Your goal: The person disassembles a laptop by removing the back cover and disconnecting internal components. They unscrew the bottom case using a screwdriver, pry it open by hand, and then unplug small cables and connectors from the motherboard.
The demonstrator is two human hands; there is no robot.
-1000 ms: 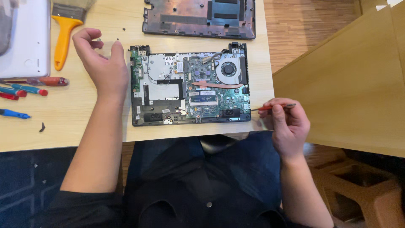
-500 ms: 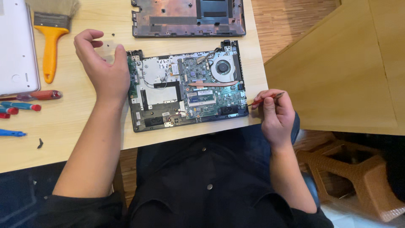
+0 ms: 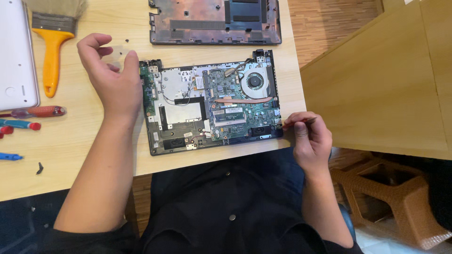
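In the head view we see our left hand [image 3: 112, 77] resting with its palm on the wooden table [image 3: 84, 141], the heel of the hand touching the left edge of an opened laptop base [image 3: 212, 101]. Its fingers are spread loosely and curled a little, holding nothing. Just beyond the fingertips lie a few small dark screws [image 3: 123, 47]. Farther out to that hand's left lie an orange-handled paintbrush [image 3: 52, 47] and, beyond it, a white device [image 3: 16, 56]. Nearer to us on the same side sit a red-handled screwdriver [image 3: 40, 112] and some blue-handled tools [image 3: 19, 124].

Our right hand [image 3: 308, 138] sits at the near right corner of the laptop base, fingers pinched together around a thin red-tipped tool [image 3: 289, 123], most of it hidden in the grip; what kind of tool it is we cannot tell. Its tip touches the corner of the base. Up and to the left of this hand we see the round cooling fan [image 3: 255, 81] and the green circuit board [image 3: 230, 110]. Beyond the base, farther from both hands, lies the removed bottom cover [image 3: 214, 23]. To the right of the right hand stands a wooden panel [image 3: 381, 84].
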